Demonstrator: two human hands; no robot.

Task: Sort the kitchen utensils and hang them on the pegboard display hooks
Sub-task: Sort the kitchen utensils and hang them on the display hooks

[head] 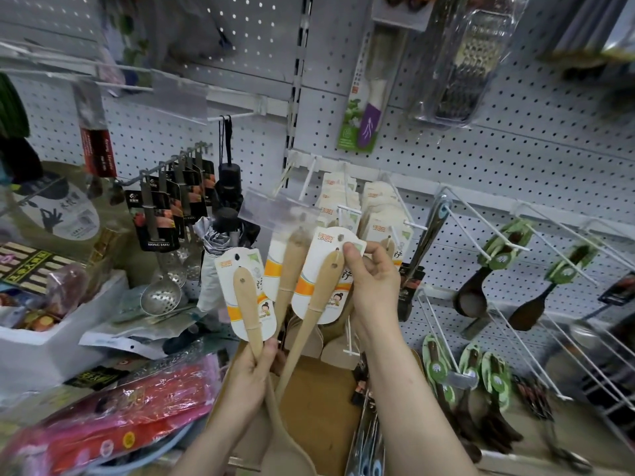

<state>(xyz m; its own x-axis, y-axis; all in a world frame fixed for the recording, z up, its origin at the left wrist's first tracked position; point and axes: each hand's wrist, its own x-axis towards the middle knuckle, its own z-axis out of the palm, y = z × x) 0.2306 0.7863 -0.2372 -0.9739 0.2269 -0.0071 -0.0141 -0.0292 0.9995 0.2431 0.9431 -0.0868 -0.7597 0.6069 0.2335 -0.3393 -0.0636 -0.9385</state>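
My left hand (256,367) grips the handles of several wooden spatulas, each with a white and orange card; the left one (246,297) stands upright. My right hand (372,280) pinches the top of another carded wooden spatula (323,280), its hole near the thumb. Just behind it, more of the same carded spatulas (347,197) hang on white hooks (348,209) of the pegboard (515,139).
Dark spoons with green cards (508,249) hang at the right. Steel skimmers (161,297) and packaged tools (161,214) hang at the left beside folded umbrellas (226,187). A cardboard box (316,400) sits below my hands. A white foam box (51,341) and pink packages (113,417) lie left.
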